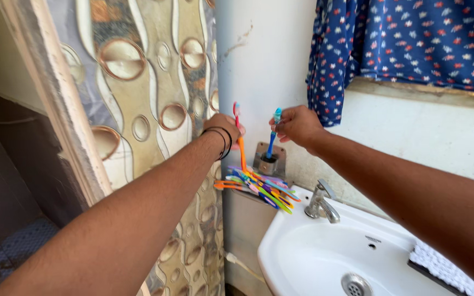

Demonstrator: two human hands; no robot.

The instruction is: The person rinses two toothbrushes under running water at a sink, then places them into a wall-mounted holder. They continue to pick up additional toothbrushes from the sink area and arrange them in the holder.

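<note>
Orange toothbrush (241, 143) is pinched upright in the fingers of the left hand (223, 129), while the right hand (298, 125) grips the head of a blue toothbrush (272, 137) whose handle stands in a metal wall holder (269, 160). Directly below, a fanned heap of coloured toothbrushes (259, 188) lies on a ledge by the white sink (325, 257), near the chrome tap (321, 201). Patterned door panel (149, 98) crowds the left side; a blue printed cloth (407, 38) hangs above right.
</note>
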